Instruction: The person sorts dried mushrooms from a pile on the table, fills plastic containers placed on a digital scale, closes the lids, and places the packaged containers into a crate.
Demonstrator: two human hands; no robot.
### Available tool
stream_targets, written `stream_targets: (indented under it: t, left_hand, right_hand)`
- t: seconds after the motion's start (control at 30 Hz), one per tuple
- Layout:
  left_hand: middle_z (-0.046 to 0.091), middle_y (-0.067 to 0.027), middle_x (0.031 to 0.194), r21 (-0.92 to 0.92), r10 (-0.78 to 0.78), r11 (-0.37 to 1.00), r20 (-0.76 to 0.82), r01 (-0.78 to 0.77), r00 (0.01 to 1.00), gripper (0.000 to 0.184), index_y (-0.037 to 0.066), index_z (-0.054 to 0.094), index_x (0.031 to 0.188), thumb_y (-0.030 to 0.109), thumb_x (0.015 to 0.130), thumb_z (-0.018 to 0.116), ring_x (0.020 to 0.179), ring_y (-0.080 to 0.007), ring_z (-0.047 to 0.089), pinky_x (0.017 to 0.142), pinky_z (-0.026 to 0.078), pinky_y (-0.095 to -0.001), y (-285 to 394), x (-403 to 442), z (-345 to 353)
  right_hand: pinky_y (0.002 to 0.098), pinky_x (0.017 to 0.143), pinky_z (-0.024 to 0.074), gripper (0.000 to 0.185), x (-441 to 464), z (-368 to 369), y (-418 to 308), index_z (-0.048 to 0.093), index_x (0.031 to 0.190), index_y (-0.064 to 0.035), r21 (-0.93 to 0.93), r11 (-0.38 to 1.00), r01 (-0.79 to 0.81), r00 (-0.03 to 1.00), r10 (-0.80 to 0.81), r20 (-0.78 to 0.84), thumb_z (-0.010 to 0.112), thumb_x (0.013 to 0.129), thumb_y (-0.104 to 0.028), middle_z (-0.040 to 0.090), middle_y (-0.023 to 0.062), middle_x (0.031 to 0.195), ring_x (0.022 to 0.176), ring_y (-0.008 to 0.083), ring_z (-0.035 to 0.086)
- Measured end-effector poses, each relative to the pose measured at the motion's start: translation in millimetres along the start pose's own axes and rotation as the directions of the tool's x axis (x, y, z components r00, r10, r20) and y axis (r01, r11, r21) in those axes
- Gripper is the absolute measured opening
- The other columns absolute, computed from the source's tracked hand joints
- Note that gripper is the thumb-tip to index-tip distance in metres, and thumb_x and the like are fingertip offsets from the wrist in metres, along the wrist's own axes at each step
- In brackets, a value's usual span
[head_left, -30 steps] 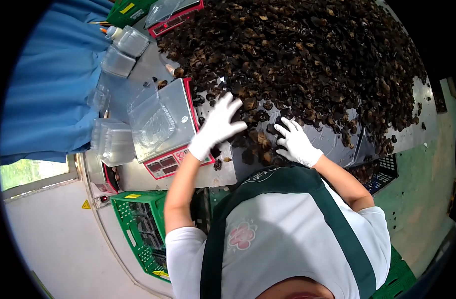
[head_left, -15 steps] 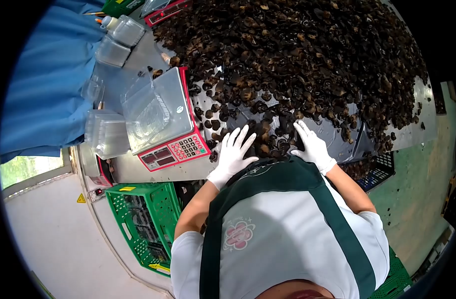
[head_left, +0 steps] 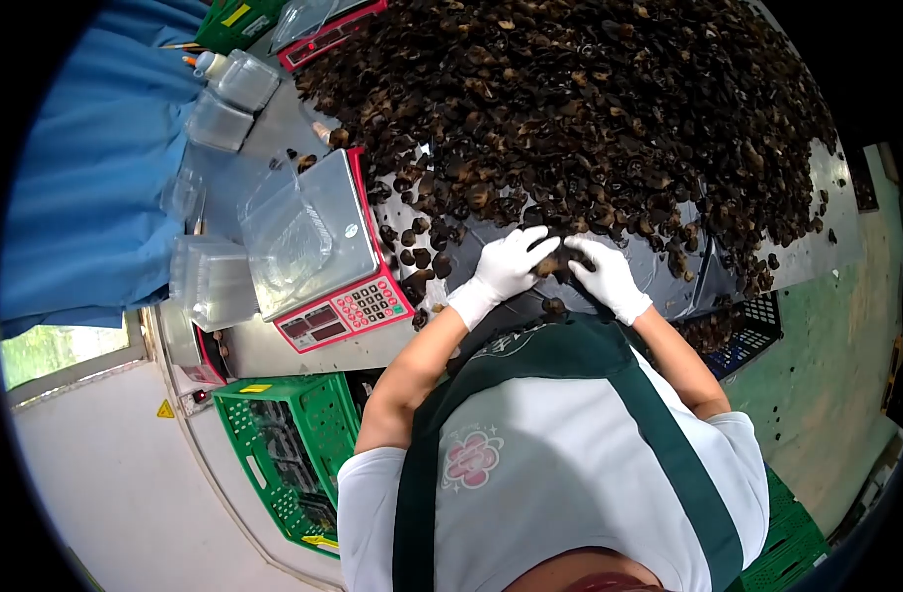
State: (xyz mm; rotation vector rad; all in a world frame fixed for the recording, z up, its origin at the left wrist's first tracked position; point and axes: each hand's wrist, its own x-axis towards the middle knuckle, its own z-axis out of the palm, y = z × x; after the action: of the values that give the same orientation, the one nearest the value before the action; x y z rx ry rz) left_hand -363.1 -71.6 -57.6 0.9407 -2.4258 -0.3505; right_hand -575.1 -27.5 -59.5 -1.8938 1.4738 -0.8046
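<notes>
Dark brown, cap-like pieces that look like wood ear mushrooms [head_left: 570, 109] lie in a broad heap on the metal table. My left hand [head_left: 511, 266], in a white glove, reaches in from the left with its fingers stretched forward and thumb apart. Facing it is my right hand [head_left: 609, 279], also gloved, its fingers and thumb curved apart. Between the two hands is a small cluster of mushrooms [head_left: 548, 265], touched by the fingertips. Whether any piece is gripped underneath is hidden. Dark plastic sheeting [head_left: 644, 264] shows under the hands.
At the left stands a red scale [head_left: 343, 314] with a clear plastic tray [head_left: 292, 237] on its plate. Clear containers [head_left: 213, 281] are stacked beside it, and another scale [head_left: 328, 35] is farther back. A green crate [head_left: 338, 424] sits below the table edge; a black crate [head_left: 762, 331] is at the right.
My hands have come closer together, the left moving right and forward. Spread fingers now curve around the cluster. Mushrooms near my apron have been pushed away, baring more of the dark sheeting.
</notes>
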Motion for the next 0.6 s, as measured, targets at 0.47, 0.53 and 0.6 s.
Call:
stream_targets:
  t: [0.47, 0.53, 0.6]
  left_hand:
    - [0.068, -0.0108, 0.1, -0.895, -0.771, -0.246, 0.414, 0.373, 0.484, 0.033, -0.001, 0.059, 0.114, 0.021, 0.09, 0.063, 0.085, -0.0192, 0.068, 0.071, 0.056, -0.0303, -13, -20, -50]
    - [0.067, -0.0155, 0.102, -0.829, -0.661, -0.482, 0.556, 0.283, 0.504, 0.046, 0.0, 0.057, 0.117, 0.04, 0.094, 0.05, 0.088, -0.0267, 0.067, 0.076, 0.057, -0.0378, -15, -15, -51]
    - [0.062, -0.016, 0.117, -0.791, -0.631, -0.577, 0.59, 0.204, 0.504, 0.047, 0.007, 0.058, 0.12, 0.043, 0.092, 0.05, 0.102, -0.0304, 0.062, 0.088, 0.052, -0.0449, -17, -10, -49]
  right_hand:
    - [0.0318, 0.092, 0.0494, 0.059, -4, -7, -9, 0.052, 0.131, -0.0124, -0.183, 0.975, -0.129, 0.983, 0.102, -0.151, 0.075, 0.076, -0.021, 0.053, 0.0108, 0.134, 0.116, 0.025, 0.057]
    - [0.0319, 0.091, 0.0498, 0.067, 5, -2, -12, 0.049, 0.133, -0.0142, -0.174, 0.98, -0.1, 0.995, 0.096, -0.031, 0.077, 0.073, -0.023, 0.047, 0.0101, 0.139, 0.118, 0.0254, 0.055]
    - [0.0346, 0.088, 0.051, 0.061, 11, 10, -6, 0.052, 0.127, -0.0148, -0.275, 0.961, 0.006, 0.998, 0.013, 0.066, 0.076, 0.073, -0.027, 0.048, 0.0106, 0.137, 0.113, 0.0273, 0.056]
